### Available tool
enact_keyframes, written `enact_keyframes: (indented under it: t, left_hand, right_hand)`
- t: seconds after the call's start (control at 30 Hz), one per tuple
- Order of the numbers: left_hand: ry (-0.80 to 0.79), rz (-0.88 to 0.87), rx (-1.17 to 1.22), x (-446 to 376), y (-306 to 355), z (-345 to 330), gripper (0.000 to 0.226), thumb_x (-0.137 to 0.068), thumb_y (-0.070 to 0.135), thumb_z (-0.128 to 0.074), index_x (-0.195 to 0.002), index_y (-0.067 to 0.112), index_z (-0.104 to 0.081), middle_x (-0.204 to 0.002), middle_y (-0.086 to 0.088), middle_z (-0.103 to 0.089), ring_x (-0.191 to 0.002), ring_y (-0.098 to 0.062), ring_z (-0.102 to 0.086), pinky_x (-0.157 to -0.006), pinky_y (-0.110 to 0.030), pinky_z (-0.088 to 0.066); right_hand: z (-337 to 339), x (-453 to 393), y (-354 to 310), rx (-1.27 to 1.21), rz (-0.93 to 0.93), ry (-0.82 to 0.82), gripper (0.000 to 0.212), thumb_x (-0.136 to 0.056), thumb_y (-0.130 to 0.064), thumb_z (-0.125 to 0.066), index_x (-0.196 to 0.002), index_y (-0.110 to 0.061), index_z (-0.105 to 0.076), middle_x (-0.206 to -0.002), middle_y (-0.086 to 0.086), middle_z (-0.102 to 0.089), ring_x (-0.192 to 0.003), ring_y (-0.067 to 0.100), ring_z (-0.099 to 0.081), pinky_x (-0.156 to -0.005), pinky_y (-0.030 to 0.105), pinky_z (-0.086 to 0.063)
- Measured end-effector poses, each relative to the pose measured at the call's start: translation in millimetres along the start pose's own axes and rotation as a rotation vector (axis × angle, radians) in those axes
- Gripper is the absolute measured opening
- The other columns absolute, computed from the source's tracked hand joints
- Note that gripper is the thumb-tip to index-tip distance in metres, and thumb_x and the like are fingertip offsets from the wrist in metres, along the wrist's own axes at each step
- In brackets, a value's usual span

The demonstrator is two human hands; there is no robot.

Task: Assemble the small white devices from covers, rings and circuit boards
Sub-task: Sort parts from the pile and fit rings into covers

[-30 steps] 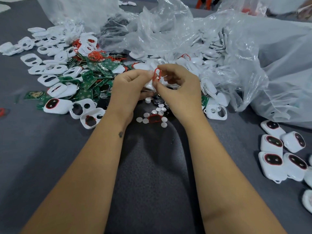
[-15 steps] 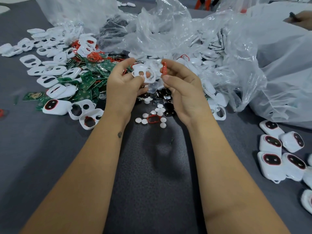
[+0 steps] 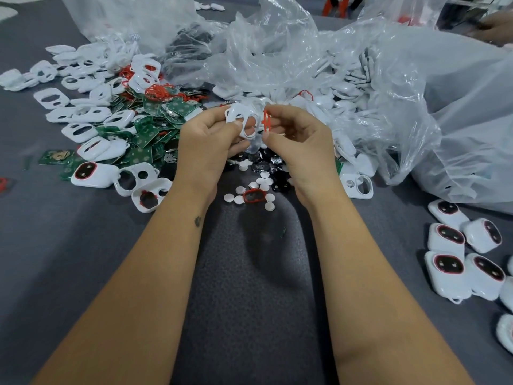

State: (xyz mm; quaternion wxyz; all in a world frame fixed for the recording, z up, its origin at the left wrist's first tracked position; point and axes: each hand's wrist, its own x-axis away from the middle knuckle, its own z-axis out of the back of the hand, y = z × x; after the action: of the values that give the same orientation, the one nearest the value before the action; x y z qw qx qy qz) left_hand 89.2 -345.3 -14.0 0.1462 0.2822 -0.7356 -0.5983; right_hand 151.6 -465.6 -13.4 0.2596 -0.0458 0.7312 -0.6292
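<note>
My left hand (image 3: 206, 140) grips a white cover (image 3: 241, 120) with two holes, held up above the table. Just to its right, my right hand (image 3: 301, 143) pinches a thin red ring (image 3: 266, 120) edge-on between thumb and fingers, a small gap from the cover. Below the hands lie another red ring (image 3: 254, 196) and several small white discs (image 3: 240, 190). Green circuit boards (image 3: 144, 134) and loose white covers (image 3: 83, 115) are piled at the left. Several assembled white devices (image 3: 447, 268) with red-rimmed dark windows lie at the right.
Crumpled clear plastic bags (image 3: 388, 79) full of white parts spread across the back and right. Dark round parts (image 3: 261, 165) lie under my hands. One assembled device (image 3: 94, 175) sits at the left. Another person's hand (image 3: 497, 26) shows at the top right. Grey cloth (image 3: 249, 273) covers the table.
My hands have lifted apart from each other: the left one now holds the cover alone and the right one holds the red ring beside it. They stayed nearly still over the last half second.
</note>
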Motion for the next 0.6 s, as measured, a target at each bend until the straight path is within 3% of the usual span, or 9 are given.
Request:
enact_keyframes:
  t: [0.2, 0.4, 0.6]
  left_hand:
    - [-0.011, 0.024, 0.0, -0.2, -0.5, 0.2, 0.018, -0.092, 0.0, -0.056, -0.106, 0.002, -0.066, -0.091, -0.007, -0.076, -0.09, -0.022, -0.073, -0.079, -0.03, -0.059]
    - [-0.053, 0.026, -0.045, 0.3, -1.9, 1.3, 0.019, -0.093, 0.002, -0.056, -0.109, -0.004, -0.065, -0.104, -0.028, -0.069, -0.09, -0.031, -0.067, -0.076, -0.029, -0.059]
    - [-0.088, 0.045, -0.063, 1.5, -1.7, 1.8, 0.014, -0.093, 0.006, -0.057, -0.101, 0.007, -0.069, -0.091, -0.01, -0.075, -0.082, -0.02, -0.07, -0.076, -0.029, -0.059]
  right_hand:
    - [-4.5, 2.5, 4.8, 0.326, 0.086, 0.156, 0.03, -0.074, -0.008, -0.075, -0.103, -0.017, -0.069, -0.09, -0.005, -0.065, -0.08, 0.002, -0.058, -0.077, 0.017, -0.048]
    - [-7.6, 7.3, 2.5, 0.571, 0.262, 0.101, 0.025, -0.077, -0.013, -0.073, -0.102, -0.015, -0.069, -0.091, -0.006, -0.06, -0.083, 0.003, -0.056, -0.078, 0.017, -0.046]
    - [-8.6, 9.1, 2.1, 0.626, 0.264, 0.106, 0.02, -0.081, -0.015, -0.071, -0.101, -0.014, -0.068, -0.091, -0.003, -0.06, -0.084, 0.008, -0.058, -0.079, 0.027, -0.048]
